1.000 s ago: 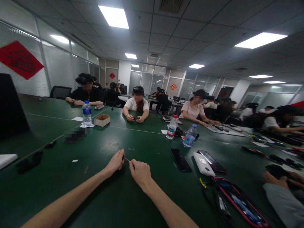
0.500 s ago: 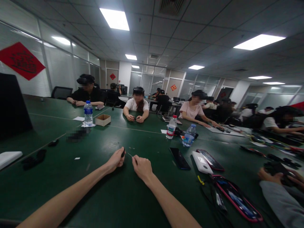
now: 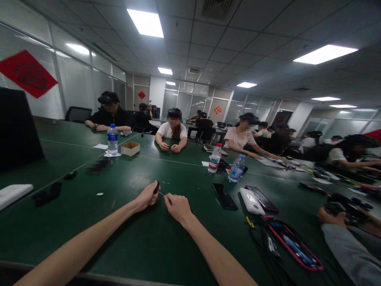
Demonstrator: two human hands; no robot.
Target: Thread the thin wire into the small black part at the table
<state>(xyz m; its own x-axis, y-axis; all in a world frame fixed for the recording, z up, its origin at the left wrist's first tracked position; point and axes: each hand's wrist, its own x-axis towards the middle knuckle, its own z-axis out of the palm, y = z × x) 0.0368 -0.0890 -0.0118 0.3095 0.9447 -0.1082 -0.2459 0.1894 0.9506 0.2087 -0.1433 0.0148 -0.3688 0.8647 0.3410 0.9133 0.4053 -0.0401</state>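
Note:
Both my arms reach forward over the green table (image 3: 89, 206). My left hand (image 3: 147, 196) is closed on a small black handle (image 3: 156, 187), and a thin metal shaft (image 3: 162, 194) runs from it toward my right hand (image 3: 177, 207). The right hand is closed in a pinch at the end of that shaft; whether it holds anything else there is too small to see. The two hands are a few centimetres apart, just above the tabletop.
To the right lie a black phone (image 3: 224, 196), a white power bank (image 3: 250, 201), and red-edged phones (image 3: 262, 198) (image 3: 293, 248) with cables. Water bottles (image 3: 214, 158) (image 3: 112, 140) and a cardboard box (image 3: 130, 148) stand farther off. Other people sit around the table; a co-worker's hands (image 3: 339, 212) are at the right.
My hands stay together on the small tool, with the left hand turned slightly so the black handle shows more. The view has shifted a little; the co-worker's hands at the right moved up.

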